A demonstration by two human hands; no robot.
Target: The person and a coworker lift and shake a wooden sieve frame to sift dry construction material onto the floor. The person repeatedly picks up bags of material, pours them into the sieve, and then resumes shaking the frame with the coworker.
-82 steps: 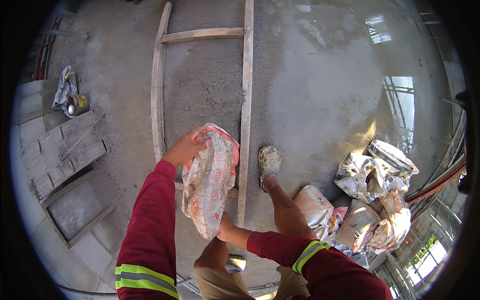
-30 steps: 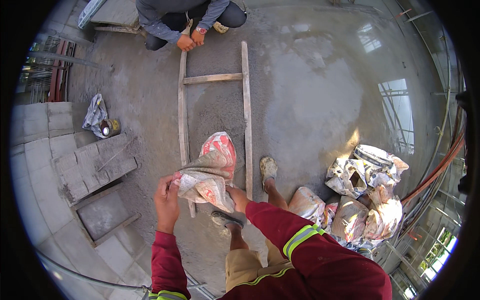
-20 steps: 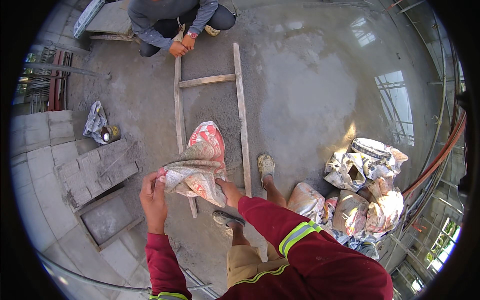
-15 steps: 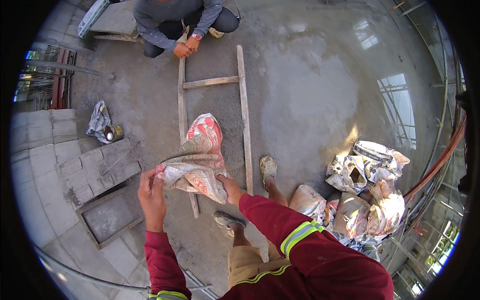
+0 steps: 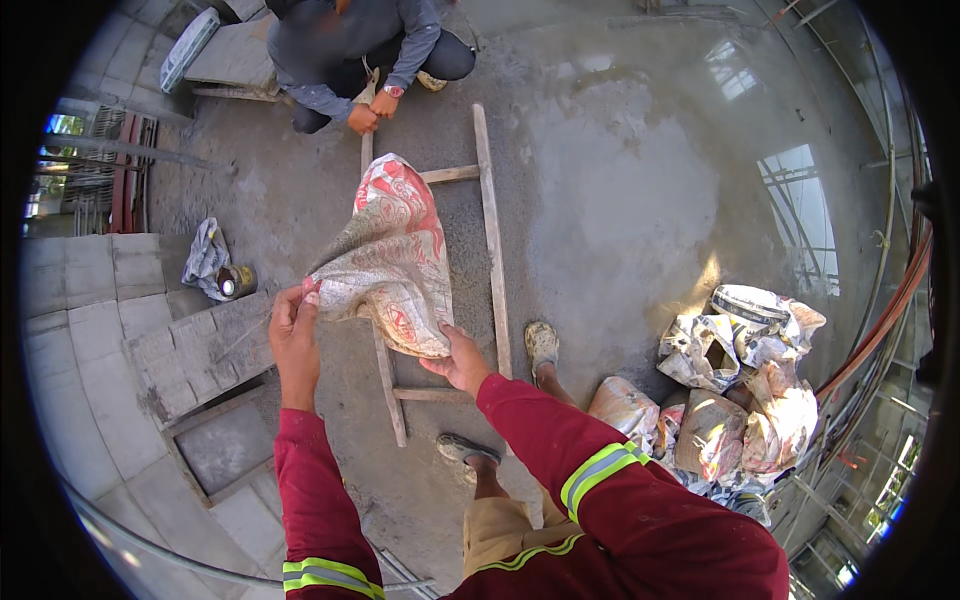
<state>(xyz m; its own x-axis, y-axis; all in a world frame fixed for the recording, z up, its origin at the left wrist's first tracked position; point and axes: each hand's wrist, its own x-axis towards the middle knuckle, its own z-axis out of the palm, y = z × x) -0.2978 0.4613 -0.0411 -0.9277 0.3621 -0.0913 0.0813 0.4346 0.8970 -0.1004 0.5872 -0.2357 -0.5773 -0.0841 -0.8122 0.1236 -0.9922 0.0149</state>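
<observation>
A white and red woven sack (image 5: 395,250), dusty and wrinkled, hangs spread out between my two hands. My left hand (image 5: 293,335) pinches its left corner between thumb and fingers. Lower right, my right hand (image 5: 460,362) grips the sack's near edge. Beneath it a wooden frame (image 5: 490,240), with two long rails and crosspieces, lies on the wet concrete floor (image 5: 620,190); the sack hides part of the left rail. At the frame's far end a crouching co-worker (image 5: 350,50) in a grey top has both hands together by the left rail.
Several filled sacks (image 5: 715,440) are piled at the right. On the left lie pale slabs (image 5: 100,360), a shallow wooden-framed tray (image 5: 225,440), a can (image 5: 236,281) and a crumpled bag (image 5: 206,258). Hoses and cables (image 5: 880,320) run along the right side. My feet stand near the frame's close end.
The sack has risen and moved away from my body, spreading wider as both arms reach forward. A near crosspiece of the frame now shows. The co-worker's head has come lower into view.
</observation>
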